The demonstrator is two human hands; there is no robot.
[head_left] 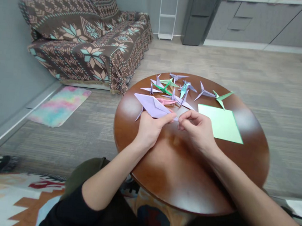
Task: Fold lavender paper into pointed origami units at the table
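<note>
1. Pinching a lilac folded paper (151, 106) between thumb and fingers, the left hand (149, 128) is closed on its near edge; the paper extends above and leftward of this hand.
2. Right hand (199, 128): fingers curled, thumb close to the index finger, beside the paper's narrow tip; whether it grips that tip cannot be told.
3. Green paper (225, 124): flat, just right of the right hand.
4. Folded paper figures (184, 90): clustered beyond both hands, chiefly lilac and green.
5. Round table (176, 177): brown, beneath both hands.
</note>
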